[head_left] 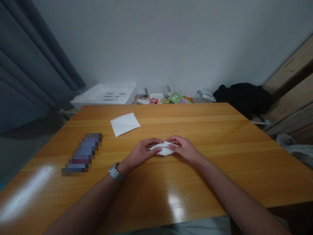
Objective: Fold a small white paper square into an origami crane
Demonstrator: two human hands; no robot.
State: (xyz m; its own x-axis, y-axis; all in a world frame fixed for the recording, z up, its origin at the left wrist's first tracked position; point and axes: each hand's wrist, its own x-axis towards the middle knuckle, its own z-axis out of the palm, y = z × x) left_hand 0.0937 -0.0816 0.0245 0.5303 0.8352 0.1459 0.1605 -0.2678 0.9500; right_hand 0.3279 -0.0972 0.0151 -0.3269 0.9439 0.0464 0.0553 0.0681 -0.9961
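A small piece of folded white paper (165, 150) is held between my two hands, just above the middle of the wooden table. My left hand (144, 150) pinches its left end, thumb in front and fingers behind. At the other end, my right hand (184, 148) grips it with the thumb on the near face and the fingers curled round the back. A dark fold line or gap runs across the paper. A flat sheet of white paper (125, 124) with a perforated top edge lies beyond my left hand.
The wooden table (212, 130) spreads under my hands. A blurred-out, phone-like flat object (82, 155) lies at left. Beyond the far edge are a white tray (105, 94), a green packet or booklet (179, 98), small clutter and a black bag-like bundle (244, 98).
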